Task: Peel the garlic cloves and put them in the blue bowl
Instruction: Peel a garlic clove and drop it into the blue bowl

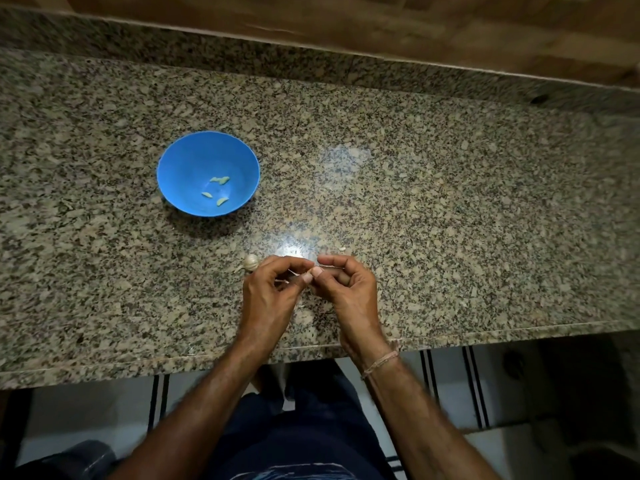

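A blue bowl (180, 174) stands on the granite counter, left of middle, with several pale peeled cloves (219, 180) lying in its bottom. Near the counter's front edge my left hand (268, 296) and my right hand (349, 289) meet, fingertips together. Both pinch a small garlic clove (300, 274) with thin papery skin sticking out; the fingers hide most of it. A garlic bulb (250, 262) lies on the counter just left of my left hand's fingers.
The speckled granite counter (450, 220) runs the full width, with a raised back ledge under a wooden wall. A small scrap of skin (342, 249) lies just beyond my right hand. The counter's front edge (485, 332) is close to my wrists.
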Available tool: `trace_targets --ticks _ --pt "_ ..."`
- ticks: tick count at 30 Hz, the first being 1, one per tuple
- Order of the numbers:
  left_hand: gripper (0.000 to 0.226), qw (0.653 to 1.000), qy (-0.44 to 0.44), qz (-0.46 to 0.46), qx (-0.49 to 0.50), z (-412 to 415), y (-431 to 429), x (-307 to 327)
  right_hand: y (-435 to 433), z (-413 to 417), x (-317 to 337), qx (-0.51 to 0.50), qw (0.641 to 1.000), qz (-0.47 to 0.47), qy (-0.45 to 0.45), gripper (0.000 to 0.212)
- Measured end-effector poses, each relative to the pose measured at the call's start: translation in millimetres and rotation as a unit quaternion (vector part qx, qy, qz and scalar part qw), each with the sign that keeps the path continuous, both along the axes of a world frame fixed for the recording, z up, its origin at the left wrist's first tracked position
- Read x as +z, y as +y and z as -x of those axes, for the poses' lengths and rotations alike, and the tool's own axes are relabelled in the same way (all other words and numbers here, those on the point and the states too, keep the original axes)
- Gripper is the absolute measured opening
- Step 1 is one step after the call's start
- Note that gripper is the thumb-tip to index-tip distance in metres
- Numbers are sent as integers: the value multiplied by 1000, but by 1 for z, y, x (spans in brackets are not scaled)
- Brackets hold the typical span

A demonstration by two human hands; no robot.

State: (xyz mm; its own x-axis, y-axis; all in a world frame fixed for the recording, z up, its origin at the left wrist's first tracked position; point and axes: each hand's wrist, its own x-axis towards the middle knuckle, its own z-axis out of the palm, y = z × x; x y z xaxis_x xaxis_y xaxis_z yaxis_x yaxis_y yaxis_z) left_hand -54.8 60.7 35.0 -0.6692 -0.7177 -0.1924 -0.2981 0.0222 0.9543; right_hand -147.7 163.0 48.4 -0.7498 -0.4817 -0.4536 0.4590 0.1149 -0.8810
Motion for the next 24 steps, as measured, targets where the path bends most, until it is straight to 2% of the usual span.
trace_targets --ticks 5,13,17,21,23,24 --pt "9 999 -16 44 -4 -2 -2 2 1 -4 -2 -10 998 21 -52 19" --pt "5 993 -86 -31 71 14 -3 -1 -10 5 -8 -16 997 23 -72 15" --pt "10 987 -129 -10 100 20 -5 0 -10 11 -12 -5 996 19 -89 16" --pt "19 985 -143 28 93 24 -5 3 -8 22 -16 2 995 3 -97 18" --pt "7 989 -124 17 79 26 -5 3 -7 24 -17 4 995 9 -101 19" --pt "11 992 -106 3 64 27 -4 3 -6 24 -17 6 995 14 -101 20"
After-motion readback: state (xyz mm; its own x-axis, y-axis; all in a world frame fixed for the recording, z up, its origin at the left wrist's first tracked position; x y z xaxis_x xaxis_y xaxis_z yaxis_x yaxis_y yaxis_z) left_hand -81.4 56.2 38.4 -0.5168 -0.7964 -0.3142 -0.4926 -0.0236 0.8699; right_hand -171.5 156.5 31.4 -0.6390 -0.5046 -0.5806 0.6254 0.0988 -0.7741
